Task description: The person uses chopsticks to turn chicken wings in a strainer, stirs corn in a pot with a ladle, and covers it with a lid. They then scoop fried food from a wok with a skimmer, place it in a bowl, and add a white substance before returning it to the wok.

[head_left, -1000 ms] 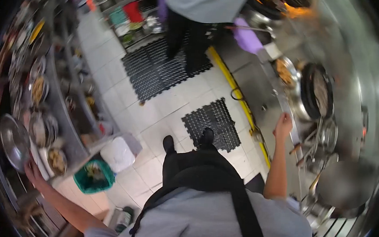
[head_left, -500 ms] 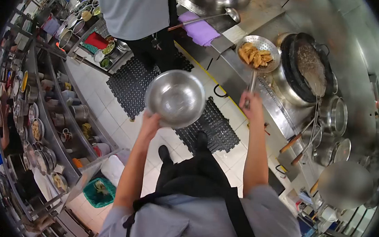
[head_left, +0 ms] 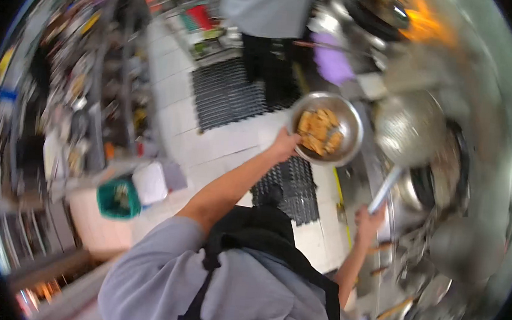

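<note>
My left hand (head_left: pixel 285 145) grips the rim of a steel mixing bowl (head_left: pixel 352 130), which is tilted a little toward me. Golden fried pieces of food (head_left: pixel 316 130) lie in the bowl. Closed around a long metal handle, my right hand (head_left: pixel 370 220) holds a perforated strainer ladle (head_left: pixel 411 127). No food shows on the ladle, whose round head is close to the bowl's right side. Behind it, partly hidden, a dark wok (head_left: pixel 462 158) with bubbling oil sits on the range.
A co-worker (head_left: pixel 269 10) stands ahead by a wok with orange flames (head_left: pixel 426 20). A purple cloth (head_left: pixel 332 59) lies on the counter edge. Black mats (head_left: pixel 228 91) cover part of the tiled floor. Behind my left arm is a green bin (head_left: pixel 118 199); shelves of dishes line the left.
The fried pieces have gone from the strainer ladle into the bowl. My left hand has carried the bowl right, toward the range. The ladle, turned over or tilted, is now right of the bowl.
</note>
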Demonstrator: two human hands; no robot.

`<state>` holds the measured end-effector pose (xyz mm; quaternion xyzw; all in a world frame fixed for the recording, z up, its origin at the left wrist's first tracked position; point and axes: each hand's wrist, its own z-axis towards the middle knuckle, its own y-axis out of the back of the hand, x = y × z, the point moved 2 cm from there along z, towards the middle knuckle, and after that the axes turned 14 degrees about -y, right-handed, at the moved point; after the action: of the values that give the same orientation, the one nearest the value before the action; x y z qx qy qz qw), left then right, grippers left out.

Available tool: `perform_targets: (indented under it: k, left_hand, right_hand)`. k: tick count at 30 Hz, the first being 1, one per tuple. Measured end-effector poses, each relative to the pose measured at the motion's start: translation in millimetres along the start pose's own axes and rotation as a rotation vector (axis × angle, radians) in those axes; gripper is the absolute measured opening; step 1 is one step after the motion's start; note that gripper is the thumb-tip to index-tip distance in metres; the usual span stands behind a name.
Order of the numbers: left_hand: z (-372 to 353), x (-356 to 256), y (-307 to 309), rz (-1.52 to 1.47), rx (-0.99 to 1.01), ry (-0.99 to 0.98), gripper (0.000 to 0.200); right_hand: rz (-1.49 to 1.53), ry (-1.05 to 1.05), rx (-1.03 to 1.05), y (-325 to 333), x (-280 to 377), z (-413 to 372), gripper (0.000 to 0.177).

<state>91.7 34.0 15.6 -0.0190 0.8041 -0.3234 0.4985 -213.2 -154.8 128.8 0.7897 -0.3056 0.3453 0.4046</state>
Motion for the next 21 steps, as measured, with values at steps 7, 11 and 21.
perform_targets:
  k: [7, 11, 21]
  left_hand:
    - [-124, -149, 155, -0.007, -0.222, -0.240, 0.066]
    - [-227, -267, 297, 0.073, -0.568, -0.385, 0.037]
    - [-367, -533, 583, -0.175, -1.252, -1.271, 0.054]
  right_hand:
    - [0.613, -0.284, 0.439, -45, 14, 128, 0.012]
    - [0.654, -0.374, 0.526, -70, 16, 171, 0.020]
    - [0.012, -0.202, 0.508, -175, -98, 73, 0.032]
